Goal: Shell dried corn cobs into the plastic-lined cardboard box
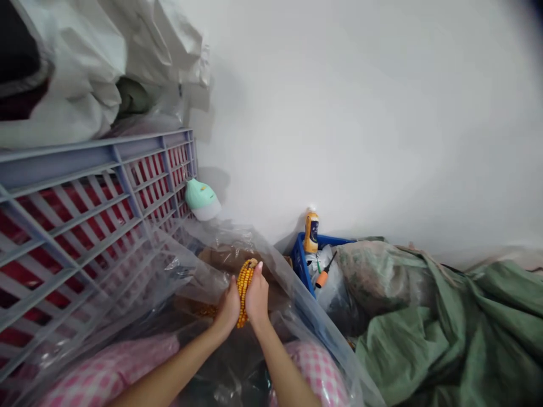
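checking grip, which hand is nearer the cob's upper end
The right hand: it is beside the top of the cob; the left hand sits lower.

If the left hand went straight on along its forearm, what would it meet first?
The left hand would meet the corn cob, which it touches now; beyond that, probably the right hand, though depth is unclear.
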Available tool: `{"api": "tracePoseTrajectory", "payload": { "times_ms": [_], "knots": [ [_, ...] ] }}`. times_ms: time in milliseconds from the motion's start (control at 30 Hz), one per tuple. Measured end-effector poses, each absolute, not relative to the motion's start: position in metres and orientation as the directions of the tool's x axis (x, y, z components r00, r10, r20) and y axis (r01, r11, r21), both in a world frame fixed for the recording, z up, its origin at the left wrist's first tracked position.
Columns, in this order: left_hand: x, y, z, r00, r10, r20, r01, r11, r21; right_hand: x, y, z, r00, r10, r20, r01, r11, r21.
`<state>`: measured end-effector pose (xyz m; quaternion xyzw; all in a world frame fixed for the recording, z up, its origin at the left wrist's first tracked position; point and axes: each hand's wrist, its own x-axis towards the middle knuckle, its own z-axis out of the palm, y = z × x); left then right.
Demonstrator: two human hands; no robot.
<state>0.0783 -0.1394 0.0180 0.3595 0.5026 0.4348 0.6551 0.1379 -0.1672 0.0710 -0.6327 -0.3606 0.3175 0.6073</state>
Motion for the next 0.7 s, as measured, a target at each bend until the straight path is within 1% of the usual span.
{"api": "tracePoseTrajectory", "payload": {
  "times_ms": [67, 167, 233, 300, 400, 433, 500, 567, 600, 633, 700],
  "knots": [
    [0.077, -0.141, 0.022, 0.034, 0.935, -0.352, -0.208, 0.351, 0.913, 0.135, -0.166, 0.071, 0.545, 0.838, 0.028, 0.039, 0.008, -0.999],
    [0.079, -0.145, 0.028, 0.017, 0.933, -0.361, -0.23, 0.355, 0.906, 0.132, -0.167, 0.067, 0.55, 0.834, 0.034, 0.026, 0.024, -0.999],
    [0.081, -0.147, 0.032, 0.06, 0.931, -0.36, -0.265, 0.363, 0.893, 0.13, -0.169, 0.065, 0.566, 0.823, 0.052, 0.044, 0.033, -0.999],
    [0.082, -0.15, 0.036, 0.143, 0.93, -0.34, -0.297, 0.368, 0.881, 0.13, -0.171, 0.063, 0.585, 0.809, 0.062, 0.071, 0.025, -0.997],
    [0.08, -0.148, 0.043, 0.263, 0.914, -0.308, -0.261, 0.375, 0.89, 0.134, -0.171, 0.067, 0.579, 0.812, 0.069, 0.111, 0.006, -0.994],
    [0.079, -0.146, 0.046, 0.284, 0.914, -0.291, -0.221, 0.357, 0.908, 0.136, -0.171, 0.069, 0.571, 0.818, 0.073, 0.124, 0.002, -0.992],
    [0.077, -0.141, 0.053, 0.297, 0.935, -0.193, -0.147, 0.244, 0.958, 0.143, -0.168, 0.076, 0.556, 0.828, 0.074, 0.147, -0.01, -0.989],
    [0.074, -0.136, 0.063, 0.309, 0.947, -0.084, -0.14, 0.133, 0.981, 0.15, -0.164, 0.084, 0.532, 0.845, 0.06, 0.157, -0.029, -0.987],
    [0.072, -0.134, 0.068, 0.325, 0.943, -0.072, -0.162, 0.131, 0.978, 0.152, -0.163, 0.087, 0.512, 0.858, 0.047, 0.155, -0.039, -0.987],
    [0.07, -0.132, 0.074, 0.348, 0.932, -0.102, -0.186, 0.175, 0.967, 0.154, -0.162, 0.091, 0.486, 0.874, 0.027, 0.148, -0.051, -0.988],
    [0.065, -0.13, 0.085, 0.421, 0.876, -0.234, -0.214, 0.347, 0.913, 0.156, -0.161, 0.099, 0.426, 0.904, -0.022, 0.124, -0.082, -0.989]
  ]
}}
